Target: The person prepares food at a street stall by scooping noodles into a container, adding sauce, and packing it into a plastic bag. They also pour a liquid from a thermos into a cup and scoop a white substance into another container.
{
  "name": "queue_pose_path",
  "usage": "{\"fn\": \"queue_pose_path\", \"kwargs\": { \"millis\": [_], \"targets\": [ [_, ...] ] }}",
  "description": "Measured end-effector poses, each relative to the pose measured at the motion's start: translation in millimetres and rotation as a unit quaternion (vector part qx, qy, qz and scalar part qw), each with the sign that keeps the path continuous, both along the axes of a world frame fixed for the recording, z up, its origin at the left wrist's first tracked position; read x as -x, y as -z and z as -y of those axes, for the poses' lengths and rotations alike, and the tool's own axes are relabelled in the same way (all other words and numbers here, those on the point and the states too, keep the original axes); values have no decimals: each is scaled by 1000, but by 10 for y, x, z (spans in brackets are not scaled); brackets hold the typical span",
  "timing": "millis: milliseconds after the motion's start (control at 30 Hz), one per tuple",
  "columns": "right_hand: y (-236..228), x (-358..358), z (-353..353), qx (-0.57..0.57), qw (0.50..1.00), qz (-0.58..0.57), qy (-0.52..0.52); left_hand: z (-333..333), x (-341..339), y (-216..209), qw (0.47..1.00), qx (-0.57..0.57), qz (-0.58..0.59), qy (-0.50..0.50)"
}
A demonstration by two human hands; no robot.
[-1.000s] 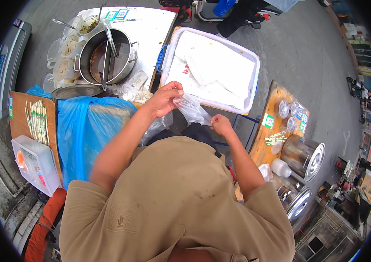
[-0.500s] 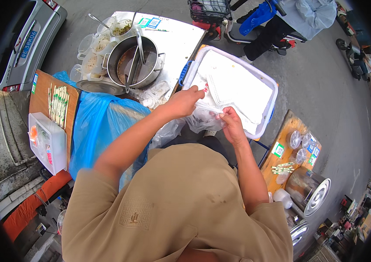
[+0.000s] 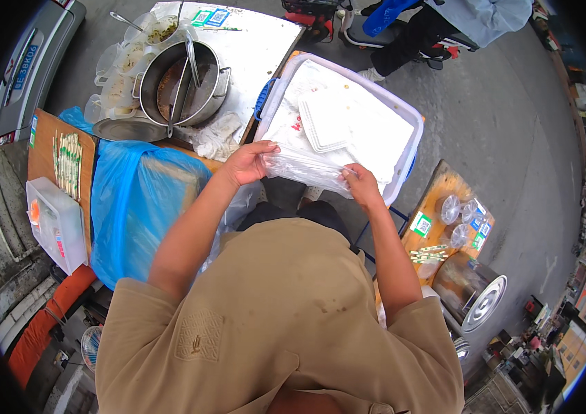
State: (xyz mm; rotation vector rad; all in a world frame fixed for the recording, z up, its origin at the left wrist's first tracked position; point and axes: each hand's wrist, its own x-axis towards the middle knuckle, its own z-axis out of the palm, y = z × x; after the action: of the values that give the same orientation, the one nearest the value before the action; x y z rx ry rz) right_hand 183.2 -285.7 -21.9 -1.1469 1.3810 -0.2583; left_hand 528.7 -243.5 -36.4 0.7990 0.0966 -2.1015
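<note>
A clear thin plastic bag (image 3: 306,168) is stretched sideways between my two hands, just in front of a white plastic tub. My left hand (image 3: 249,164) pinches one end of it, and my right hand (image 3: 363,186) grips the other end. Behind the bag, the tub (image 3: 415,131) holds white sheet-like material with a few red marks. On top of that lies a squarish white piece with a ridged edge (image 3: 324,127), partly tilted. What the white material is made of I cannot tell.
To the left, a large divided metal pot (image 3: 142,81) with dark liquid stands on a white table (image 3: 248,52) beside several plastic containers. Blue plastic (image 3: 124,221) covers something nearer. On the right, a wooden board (image 3: 434,200) carries cups and wrapped sticks. A person by a scooter stands beyond.
My left hand has drawn back and left from the tub, and the bag is now pulled out wide between both hands. The whole view has shifted slightly.
</note>
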Motion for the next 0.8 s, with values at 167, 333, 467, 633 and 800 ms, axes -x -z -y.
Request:
{"fn": "queue_pose_path", "kwargs": {
  "millis": [167,333,467,633,800],
  "targets": [
    [290,443,118,-95,991,49,77,74,567,460,997,7,73,-36],
    [162,578,551,75,996,-47,22,226,819,483,973,27,230,13],
    [-46,-139,999,30,999,10,10,341,805,392,954,27,295,53],
    [333,-413,1233,-37,998,53,-17,411,660,213,941,47,321,95],
    [278,-181,1402,-82,990,101,50,516,460,194,943,70,313,86]
  ]
}}
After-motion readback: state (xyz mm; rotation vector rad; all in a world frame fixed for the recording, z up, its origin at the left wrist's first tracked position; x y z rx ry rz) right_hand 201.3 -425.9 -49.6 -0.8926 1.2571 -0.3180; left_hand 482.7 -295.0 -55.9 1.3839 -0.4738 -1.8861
